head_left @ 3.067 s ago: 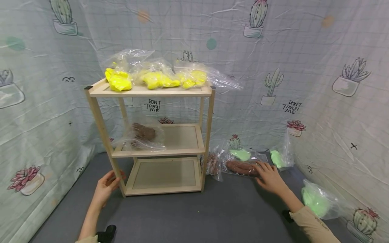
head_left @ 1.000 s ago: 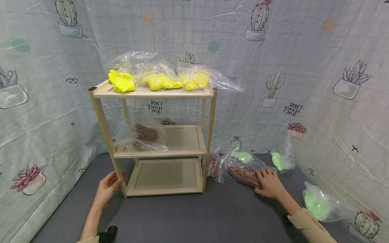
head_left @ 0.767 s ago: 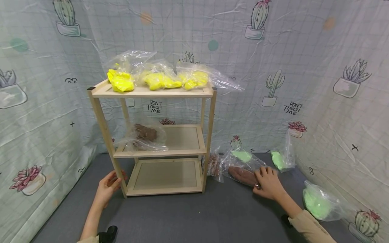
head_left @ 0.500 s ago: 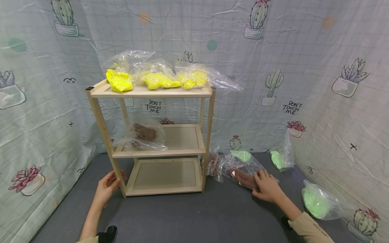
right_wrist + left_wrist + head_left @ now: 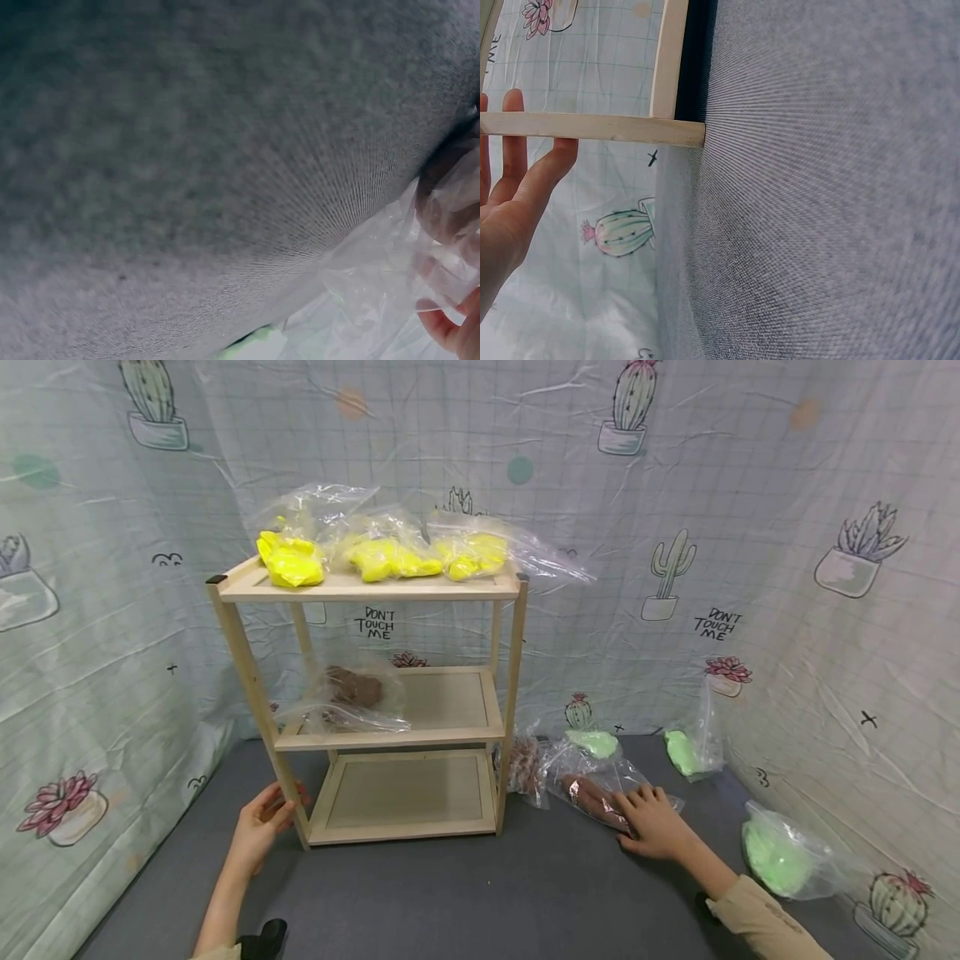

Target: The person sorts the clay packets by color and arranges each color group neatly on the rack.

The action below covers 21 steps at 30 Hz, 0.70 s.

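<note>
My left hand (image 5: 262, 822) rests on the front left leg (image 5: 288, 793) of a three-tier wooden shelf (image 5: 367, 587). In the left wrist view its fingers (image 5: 514, 161) lie straight behind that leg (image 5: 592, 127). My right hand (image 5: 651, 825) lies with spread fingers on a clear bag of brown clay (image 5: 588, 793) on the grey floor mat, right of the shelf. The right wrist view shows crumpled bag plastic (image 5: 375, 300) and one fingertip (image 5: 450, 330) on it.
Three bags of yellow clay (image 5: 382, 558) sit on the top tier. A brown clay bag (image 5: 352, 689) lies on the middle tier. Another brown bag (image 5: 525, 760) leans by the shelf's right leg. Green clay bags (image 5: 780, 860) (image 5: 684, 750) (image 5: 594, 742) lie at the right. Printed cloth walls enclose the grey mat (image 5: 480, 885).
My right hand has slid the brown clay bag across the mat toward me and to the left, and the bag has turned. The left hand has stayed on the shelf leg.
</note>
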### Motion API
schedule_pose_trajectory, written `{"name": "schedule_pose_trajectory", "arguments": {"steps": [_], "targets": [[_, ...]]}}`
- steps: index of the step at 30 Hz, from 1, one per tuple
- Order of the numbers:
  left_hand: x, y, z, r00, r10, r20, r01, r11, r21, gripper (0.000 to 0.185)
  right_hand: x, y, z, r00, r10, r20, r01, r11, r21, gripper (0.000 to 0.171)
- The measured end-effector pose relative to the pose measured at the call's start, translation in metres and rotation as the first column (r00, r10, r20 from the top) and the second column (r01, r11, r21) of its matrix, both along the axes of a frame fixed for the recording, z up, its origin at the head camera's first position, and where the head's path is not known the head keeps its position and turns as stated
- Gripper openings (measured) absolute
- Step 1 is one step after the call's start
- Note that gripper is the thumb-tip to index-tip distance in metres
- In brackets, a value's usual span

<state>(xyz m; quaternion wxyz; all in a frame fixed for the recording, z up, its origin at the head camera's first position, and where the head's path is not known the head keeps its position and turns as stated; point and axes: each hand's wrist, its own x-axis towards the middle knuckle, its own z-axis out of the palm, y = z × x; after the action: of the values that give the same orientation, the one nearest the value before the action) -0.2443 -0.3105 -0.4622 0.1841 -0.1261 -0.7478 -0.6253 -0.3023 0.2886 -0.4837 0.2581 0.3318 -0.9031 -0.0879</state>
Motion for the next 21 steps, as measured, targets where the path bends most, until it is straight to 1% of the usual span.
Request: {"name": "schedule_pose_trajectory", "arguments": {"steps": [3,4,5,6,7,10,11,18,21], "targets": [[0.000,-0.001,-0.001,0.999,-0.026,-0.021,0.026,1.000,0.007,0.027,0.000,-0.003,0.000,0.999,0.019,-0.028,-0.018,1.000,0.024,0.052],[-0.002,-0.003,-0.004,0.997,-0.060,-0.045,0.062,0.997,0.046,0.028,0.000,-0.003,0.001,0.999,0.026,-0.034,-0.025,0.999,0.026,0.050],[-0.001,-0.002,-0.003,0.998,-0.048,-0.036,0.050,0.998,0.030,0.028,0.000,-0.004,0.000,0.999,0.034,-0.041,-0.033,0.999,0.028,0.049],[-0.001,-0.001,-0.002,0.998,-0.050,-0.037,0.052,0.998,0.038,0.028,0.000,-0.004,0.001,0.998,0.043,-0.045,-0.042,0.999,0.024,0.047],[0.001,0.000,-0.001,0.999,-0.036,-0.026,0.036,0.999,0.018,0.028,0.000,-0.004,0.001,0.998,0.048,-0.050,-0.047,0.999,0.019,0.046],[0.003,0.001,0.002,1.000,-0.016,-0.001,0.016,1.000,0.021,0.028,0.000,-0.004,0.000,0.996,0.065,-0.063,-0.065,0.998,0.003,0.045],[0.006,0.004,0.006,0.999,0.021,0.025,-0.021,1.000,-0.012,0.026,0.000,-0.004,0.000,0.995,0.068,-0.067,-0.069,0.998,-0.003,0.045],[0.006,0.006,0.008,0.998,0.046,0.035,-0.045,0.998,-0.034,0.026,0.003,-0.005,0.004,0.989,0.083,-0.122,-0.090,0.994,-0.056,0.042],[0.006,0.006,0.008,0.998,0.050,0.036,-0.048,0.998,-0.038,0.026,0.007,-0.006,0.009,0.989,0.080,-0.125,-0.092,0.992,-0.091,0.044]]}}
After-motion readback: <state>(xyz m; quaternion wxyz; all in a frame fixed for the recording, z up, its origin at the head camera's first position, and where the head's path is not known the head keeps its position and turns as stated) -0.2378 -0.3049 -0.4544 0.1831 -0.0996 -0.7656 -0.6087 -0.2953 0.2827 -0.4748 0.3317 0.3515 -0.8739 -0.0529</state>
